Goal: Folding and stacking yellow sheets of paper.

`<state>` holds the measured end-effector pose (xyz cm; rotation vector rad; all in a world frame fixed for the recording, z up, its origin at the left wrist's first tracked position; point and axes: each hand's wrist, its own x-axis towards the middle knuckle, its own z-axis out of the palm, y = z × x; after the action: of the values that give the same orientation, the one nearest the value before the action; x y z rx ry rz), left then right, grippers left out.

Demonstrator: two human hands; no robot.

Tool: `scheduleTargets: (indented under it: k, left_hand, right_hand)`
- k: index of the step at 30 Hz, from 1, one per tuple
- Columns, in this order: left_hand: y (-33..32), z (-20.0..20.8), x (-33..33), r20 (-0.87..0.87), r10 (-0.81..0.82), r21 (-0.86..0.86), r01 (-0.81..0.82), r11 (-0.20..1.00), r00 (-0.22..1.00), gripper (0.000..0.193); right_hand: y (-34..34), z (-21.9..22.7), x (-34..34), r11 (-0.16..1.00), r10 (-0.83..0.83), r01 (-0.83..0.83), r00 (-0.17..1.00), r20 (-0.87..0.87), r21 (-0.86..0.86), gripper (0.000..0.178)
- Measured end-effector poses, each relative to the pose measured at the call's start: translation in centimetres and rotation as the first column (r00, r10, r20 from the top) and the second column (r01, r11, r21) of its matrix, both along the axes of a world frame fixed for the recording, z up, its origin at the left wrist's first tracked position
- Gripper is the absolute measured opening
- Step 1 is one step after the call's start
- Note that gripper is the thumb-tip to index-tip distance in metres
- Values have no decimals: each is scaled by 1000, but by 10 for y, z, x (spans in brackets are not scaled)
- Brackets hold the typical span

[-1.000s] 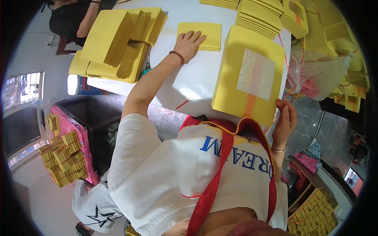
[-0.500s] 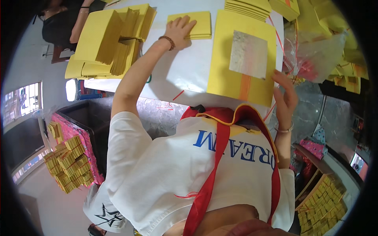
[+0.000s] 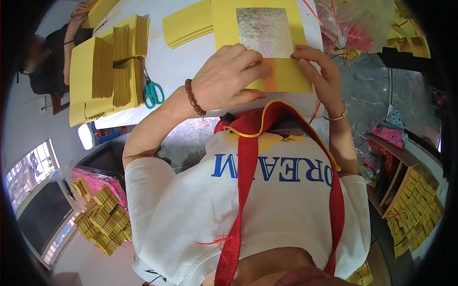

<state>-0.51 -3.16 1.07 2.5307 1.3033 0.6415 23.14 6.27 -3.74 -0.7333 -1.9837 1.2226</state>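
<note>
Both hands work on a stack of large yellow paper sheets (image 3: 286, 76) lying at the near edge of the white worktop (image 3: 186, 71), directly in front of the person. The top sheet bears a square of silver foil (image 3: 265, 31) and, below it, an orange stripe (image 3: 270, 78) running toward the near edge. The left hand (image 3: 224, 78) rests palm-down on the near left part of the stack — its fingers slightly spread and lying flat, the fingertips reaching the lower edge of the foil and covering part of the stripe; a brown bead bracelet (image 3: 194, 97) circles the wrist. The right hand (image 3: 322, 74) holds the right near edge of the sheets, its fingers curled loosely with the fingertips pressed on the paper just beside the lower right corner of the foil; whether a sheet is pinched between thumb and fingers cannot be told. A thin bangle (image 3: 334, 115) sits on the right wrist. Farther back, a smaller pile of plain yellow sheets (image 3: 186, 28) lies to the left of the stack. Toward the left edge of the worktop stand bundles of folded yellow paper (image 3: 112, 66), with green-handled scissors (image 3: 152, 90) just beside them. Another person's arm (image 3: 69, 40) rests at the far left corner — well apart from the stack.
</note>
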Motion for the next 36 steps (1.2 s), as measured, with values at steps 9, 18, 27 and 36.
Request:
scheduleTargets:
  k: [9,18,27,36]
  left_hand:
    - [6,2,-5,353,77,-351,56,935,933,12]
    - [3,4,-1,380,222,-526,13,850,898,11]
    - [3,5,0,347,259,-541,-33,840,902,14]
    - [5,7,-3,343,281,-612,-13,791,896,18]
  right_hand:
    - [2,-3,4,992,53,-68,988,-144,-103,31]
    - [1,-4,4,985,172,-165,964,-205,49,32]
    - [0,-2,6,981,192,-191,977,-94,17,28]
    - [-3,2,6,981,192,-194,978,-77,-18,30]
